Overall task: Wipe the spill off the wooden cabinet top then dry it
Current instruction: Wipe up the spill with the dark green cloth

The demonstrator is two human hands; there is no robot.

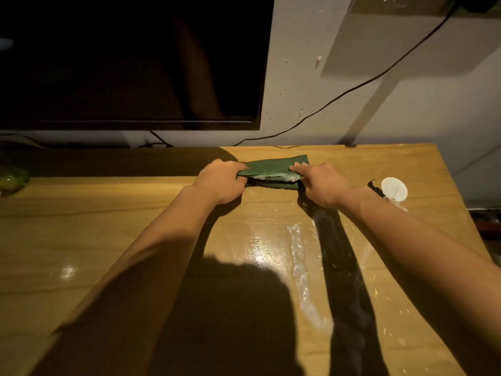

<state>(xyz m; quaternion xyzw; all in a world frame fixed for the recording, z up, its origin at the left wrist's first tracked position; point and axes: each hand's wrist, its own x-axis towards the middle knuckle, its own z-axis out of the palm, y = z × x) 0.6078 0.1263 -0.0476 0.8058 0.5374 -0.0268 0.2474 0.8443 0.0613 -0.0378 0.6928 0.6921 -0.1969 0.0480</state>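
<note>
A folded green cloth (273, 170) is gripped at both ends near the back of the wooden cabinet top (135, 226): its left end is clamped in the left hand (221, 180), its right end pinched by the right hand (322, 184). A whitish wet streak (301, 264) (with scattered crumbs) is seen nearer the camera. A round white lid (394, 189) lies just right of the right wrist.
</note>
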